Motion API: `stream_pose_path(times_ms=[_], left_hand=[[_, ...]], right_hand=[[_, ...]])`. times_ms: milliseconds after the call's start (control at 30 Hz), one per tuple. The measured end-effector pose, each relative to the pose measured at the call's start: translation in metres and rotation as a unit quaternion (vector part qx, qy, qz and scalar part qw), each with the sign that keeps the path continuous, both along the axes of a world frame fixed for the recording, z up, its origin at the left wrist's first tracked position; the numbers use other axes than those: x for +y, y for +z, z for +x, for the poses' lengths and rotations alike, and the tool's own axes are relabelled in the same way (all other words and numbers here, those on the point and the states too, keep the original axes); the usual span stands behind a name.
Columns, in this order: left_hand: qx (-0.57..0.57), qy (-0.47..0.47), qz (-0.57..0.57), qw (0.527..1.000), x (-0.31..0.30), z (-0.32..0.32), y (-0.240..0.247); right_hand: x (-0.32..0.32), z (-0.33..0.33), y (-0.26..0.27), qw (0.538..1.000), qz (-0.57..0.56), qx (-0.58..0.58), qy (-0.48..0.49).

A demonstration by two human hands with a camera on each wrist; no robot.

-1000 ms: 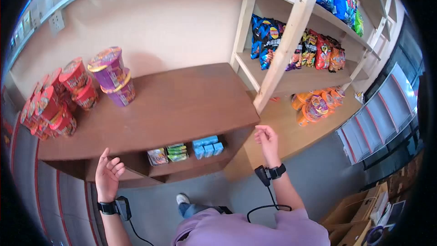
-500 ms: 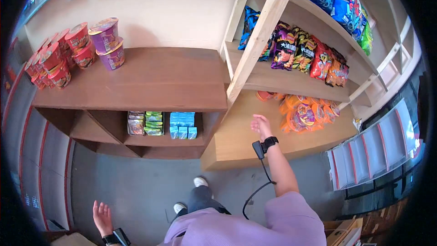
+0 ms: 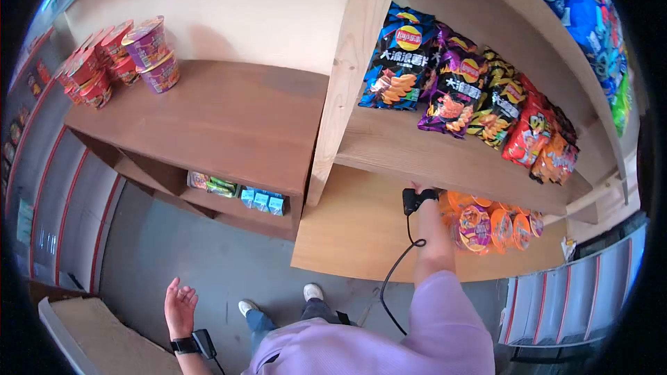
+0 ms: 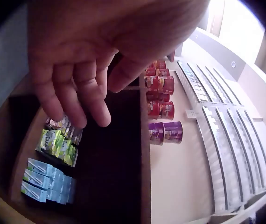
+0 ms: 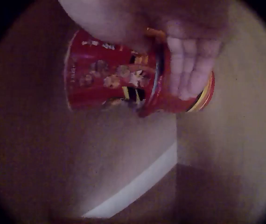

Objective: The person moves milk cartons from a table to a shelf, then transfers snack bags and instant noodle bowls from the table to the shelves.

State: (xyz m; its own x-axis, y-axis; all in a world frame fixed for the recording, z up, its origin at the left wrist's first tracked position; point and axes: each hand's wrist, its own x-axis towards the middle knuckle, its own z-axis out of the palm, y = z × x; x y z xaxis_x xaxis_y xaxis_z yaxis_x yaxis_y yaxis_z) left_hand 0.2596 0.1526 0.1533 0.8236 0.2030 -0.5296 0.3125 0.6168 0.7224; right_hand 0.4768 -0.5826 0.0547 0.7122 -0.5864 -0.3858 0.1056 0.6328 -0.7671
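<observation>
My right hand [image 5: 189,60] is at two stacked red instant-noodle cups [image 5: 107,77] in the right wrist view. Its fingers overlap the cup with the yellow-edged rim; I cannot tell whether they grip it. The head view shows the right wrist at the lower shelf's front edge, most of the hand hidden beneath. Just right of that wrist stand orange noodle cups [image 3: 501,228] with a purple-lidded one [image 3: 475,228] among them. My left hand [image 3: 180,309] hangs over the floor, holding nothing, its fingers loosely bent.
Chip bags [image 3: 455,97] line the wooden shelf [image 3: 417,140] above the right arm; its post [image 3: 347,69] stands left. Red cups [image 3: 87,69] and purple cups [image 3: 156,73] are on the brown cabinet [image 3: 229,111]. Blue drink cartons [image 3: 264,201] sit inside it. A cable hangs from the right wrist.
The right hand has reached forward under the shelf, from free air to the cups. My left hand dropped away from the cabinet, then rose slightly. The view has moved closer to the chip shelf.
</observation>
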Motion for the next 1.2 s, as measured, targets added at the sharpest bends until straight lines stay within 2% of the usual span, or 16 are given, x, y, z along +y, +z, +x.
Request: stream_pose_path(times_ms=[233, 433, 467, 500, 533, 600, 633, 667, 700, 733, 767, 800, 833, 933, 1033, 1200], left_hand=[[0.008, 0.115, 0.070, 0.991, -0.002, -0.045, 0.010], [-0.017, 0.076, 0.075, 0.994, -0.030, -0.042, 0.009], [-0.021, 0.062, 0.066, 0.996, -0.042, -0.036, 0.012], [-0.022, 0.057, 0.063, 0.996, -0.050, -0.030, 0.015], [-0.019, 0.026, 0.065, 0.997, -0.055, -0.025, 0.019], [-0.025, -0.017, 0.066, 0.997, -0.058, -0.017, 0.023], [-0.026, -0.021, 0.066, 0.997, -0.053, -0.014, 0.023], [-0.022, -0.044, 0.059, 0.997, -0.047, -0.012, 0.021], [-0.018, -0.065, 0.053, 0.996, -0.040, -0.010, 0.020], [-0.019, -0.062, 0.055, 0.996, -0.032, -0.008, 0.019], [-0.018, -0.076, 0.057, 0.995, -0.023, -0.006, 0.017], [-0.019, -0.082, 0.063, 0.994, -0.010, -0.003, 0.017], [-0.017, -0.078, 0.057, 0.995, -0.002, -0.001, 0.022], [-0.040, -0.105, 0.054, 0.992, 0.035, 0.005, 0.024], [-0.056, -0.094, 0.049, 0.993, 0.072, 0.002, 0.023], [-0.061, -0.063, 0.034, 0.996, 0.135, -0.021, 0.019]], right_hand=[[-0.001, -0.005, -0.018, 1.000, 0.003, -0.007, 0.007], [0.009, -0.009, -0.018, 0.999, -0.015, -0.036, -0.017], [0.021, -0.021, -0.012, 0.996, -0.049, 0.073, -0.011], [0.057, -0.055, 0.014, 0.987, -0.158, -0.012, 0.016], [0.050, -0.072, -0.018, 0.984, -0.167, 0.054, -0.005], [0.095, -0.134, 0.018, 0.982, -0.156, 0.093, 0.060], [0.120, -0.162, 0.025, 0.985, -0.145, 0.081, 0.045], [0.119, -0.191, 0.006, 0.981, -0.145, 0.085, 0.099], [0.158, -0.209, 0.038, 0.983, -0.135, 0.110, 0.064], [0.160, -0.234, 0.027, 0.967, -0.194, 0.124, 0.109], [0.150, -0.258, 0.012, 0.961, -0.167, 0.052, 0.216], [0.184, -0.262, 0.067, 0.932, -0.210, 0.156, 0.252], [0.194, -0.272, 0.079, 0.910, -0.236, 0.162, 0.301], [0.270, -0.263, 0.148, 0.865, -0.211, 0.172, 0.422], [0.331, -0.247, 0.152, 0.849, -0.177, 0.125, 0.481], [0.464, -0.164, 0.214, 0.864, -0.117, -0.026, 0.490]])
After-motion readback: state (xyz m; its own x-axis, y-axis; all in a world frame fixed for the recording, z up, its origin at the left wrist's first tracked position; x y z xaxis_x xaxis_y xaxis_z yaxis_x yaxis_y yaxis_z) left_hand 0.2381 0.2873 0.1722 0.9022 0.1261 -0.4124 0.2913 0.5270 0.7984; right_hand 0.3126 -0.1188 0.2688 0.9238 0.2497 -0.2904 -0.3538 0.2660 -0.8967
